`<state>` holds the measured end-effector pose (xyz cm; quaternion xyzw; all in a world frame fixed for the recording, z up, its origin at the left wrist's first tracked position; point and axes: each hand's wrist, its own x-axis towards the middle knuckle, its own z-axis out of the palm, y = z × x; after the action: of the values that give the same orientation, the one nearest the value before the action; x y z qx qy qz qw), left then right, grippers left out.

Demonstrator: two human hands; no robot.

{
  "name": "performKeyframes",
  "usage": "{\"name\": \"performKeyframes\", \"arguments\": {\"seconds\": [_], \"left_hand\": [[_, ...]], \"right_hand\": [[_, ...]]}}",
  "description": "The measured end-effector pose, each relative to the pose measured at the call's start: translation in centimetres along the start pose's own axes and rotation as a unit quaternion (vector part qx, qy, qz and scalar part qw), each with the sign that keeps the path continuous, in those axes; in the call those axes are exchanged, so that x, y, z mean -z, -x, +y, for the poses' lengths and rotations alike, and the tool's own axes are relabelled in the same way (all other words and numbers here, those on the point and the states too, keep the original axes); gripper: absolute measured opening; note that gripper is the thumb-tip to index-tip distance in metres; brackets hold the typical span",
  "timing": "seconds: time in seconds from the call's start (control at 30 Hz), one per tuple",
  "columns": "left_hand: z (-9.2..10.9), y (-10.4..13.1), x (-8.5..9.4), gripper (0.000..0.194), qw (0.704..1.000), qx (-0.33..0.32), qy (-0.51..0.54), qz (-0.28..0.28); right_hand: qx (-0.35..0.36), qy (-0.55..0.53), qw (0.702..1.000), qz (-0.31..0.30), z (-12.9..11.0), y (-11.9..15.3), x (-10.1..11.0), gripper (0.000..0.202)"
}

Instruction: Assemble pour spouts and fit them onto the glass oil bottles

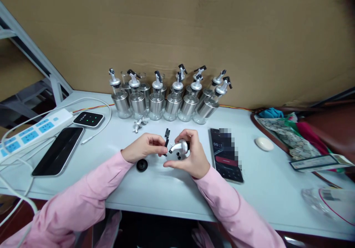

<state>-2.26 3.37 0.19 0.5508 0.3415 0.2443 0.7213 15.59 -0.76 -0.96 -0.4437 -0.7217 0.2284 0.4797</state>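
Observation:
Between the fingertips of my left hand is a small black lever, held upright. My right hand grips a silver pourer top, its spout pointing left toward the lever; the two parts are close, and I cannot tell if they touch. A small black piece lies just beyond my hands. Left of my hands' gap sits a round black cap on the table. Several silver spout parts lie behind my left hand. Tiny black pieces show under the pourer top.
Several glass bottles with steel bands stand at the back, many with pourers. A phone and white oval object are right. Left are a power strip, dark phone, small device and cables. A clear container sits front right.

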Motion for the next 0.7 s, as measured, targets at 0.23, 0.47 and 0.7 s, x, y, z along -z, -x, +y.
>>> {"name": "performKeyframes", "arguments": {"seconds": [0.23,0.47,0.7], "left_hand": [[0.1,0.1,-0.6,0.034,1.000,0.013,0.012,0.016],[0.2,0.1,-0.9,0.038,1.000,0.018,0.004,0.006],[-0.1,0.3,-1.1,0.041,0.996,-0.022,0.006,-0.089]], "right_hand": [[0.117,0.150,0.981,0.044,0.0,0.0,-0.3,0.059],[0.143,0.160,0.976,0.043,-0.2,0.0,-0.3,0.052],[0.170,0.102,0.977,0.082,0.0,0.3,-0.5,0.048]]}}
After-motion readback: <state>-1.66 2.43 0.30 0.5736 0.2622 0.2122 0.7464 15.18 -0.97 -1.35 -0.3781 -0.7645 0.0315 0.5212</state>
